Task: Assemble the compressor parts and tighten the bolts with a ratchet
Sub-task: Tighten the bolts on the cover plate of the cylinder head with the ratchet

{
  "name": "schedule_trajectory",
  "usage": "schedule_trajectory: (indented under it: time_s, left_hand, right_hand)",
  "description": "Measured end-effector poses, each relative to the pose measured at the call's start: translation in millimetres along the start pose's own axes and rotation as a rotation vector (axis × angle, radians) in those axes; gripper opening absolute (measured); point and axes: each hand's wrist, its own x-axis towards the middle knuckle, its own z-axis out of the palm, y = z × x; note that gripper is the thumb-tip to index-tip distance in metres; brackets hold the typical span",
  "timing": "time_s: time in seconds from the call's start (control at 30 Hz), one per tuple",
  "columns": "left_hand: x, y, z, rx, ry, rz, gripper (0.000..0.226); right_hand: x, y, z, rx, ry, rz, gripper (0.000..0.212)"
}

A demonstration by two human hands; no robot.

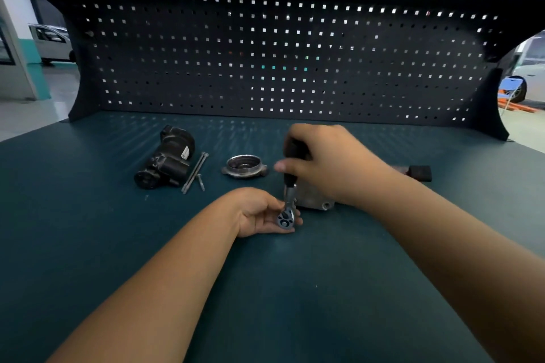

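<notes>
At frame centre, the ratchet point(290, 194) is gripped at its handle by the right hand point(321, 162), its head cradled in the curled left hand point(259, 212); direction is best set now; the bolts point(194, 171) are seen lying beside the compressor body point(165, 156), centre-left.

Chrome ratchet point(290, 196) beside grey housing point(314, 201); bolts point(194, 171) lie left.

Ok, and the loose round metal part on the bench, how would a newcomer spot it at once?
Start at the black pegboard and drop to the green bench top below it. Between the long bolts and the right hand gripping the ratchet lies the round metal part. It is the only shallow, open, silvery ring with small ears on its rim.
</notes>
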Motion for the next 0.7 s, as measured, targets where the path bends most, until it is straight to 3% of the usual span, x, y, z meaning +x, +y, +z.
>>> schedule_trajectory:
  time_s: [0.13, 0.33, 0.53, 0.7]
  left_hand:
    - [0.2, -0.5, -0.9, -0.018, 0.006, -0.007, 0.026]
    - [-0.1, 0.6, 0.0, 0.055, -0.021, -0.015, 0.013]
    - [1.0, -1.0, 1.2, 0.079, -0.006, 0.000, 0.015]
    - [2.4, -0.1, -1.1, 0.090, -0.016, 0.005, 0.015]
  right_hand:
    - [9.8, -3.4, -0.4, -0.006, -0.031, 0.021, 0.024]
    - [-46.3, 41.0, -16.3, 0.008, 0.037, 0.184, 0.017]
    - [-77.4, 61.3, -10.2, 0.034, 0.042, 0.280, 0.017]
    - [-89.2, 73.7, -2.0, -0.009, -0.055, 0.362, 0.026]
